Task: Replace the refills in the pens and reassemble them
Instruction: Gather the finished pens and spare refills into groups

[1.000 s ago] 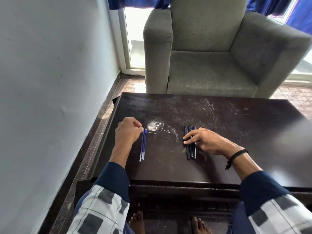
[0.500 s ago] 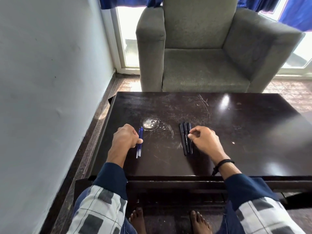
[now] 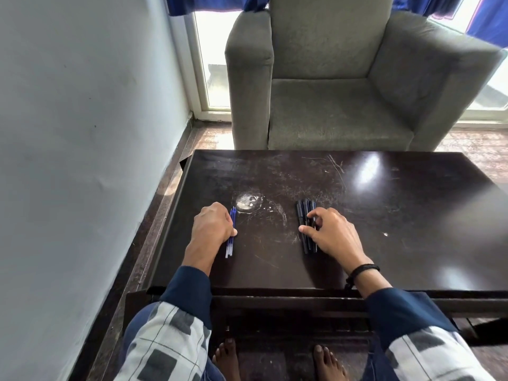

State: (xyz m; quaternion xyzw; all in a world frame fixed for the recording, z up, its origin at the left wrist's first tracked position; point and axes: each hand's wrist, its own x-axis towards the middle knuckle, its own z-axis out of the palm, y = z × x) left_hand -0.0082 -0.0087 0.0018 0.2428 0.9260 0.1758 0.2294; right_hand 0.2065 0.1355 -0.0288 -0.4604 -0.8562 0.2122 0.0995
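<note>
Two bundles | left hand (image 3: 213, 226) holds refills (image 3: 229, 247) | right hand (image 3: 332, 235) pinches pens (image 3: 303, 209)

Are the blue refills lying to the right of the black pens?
No, the blue refills lie beside the left hand, to the left of the black pens that the right hand touches.

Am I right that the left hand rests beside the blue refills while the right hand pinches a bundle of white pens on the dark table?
Not quite: the pens are black, not white. The head view shows the right hand pinching them and the left hand beside the blue refills, all on the dark table.
</note>
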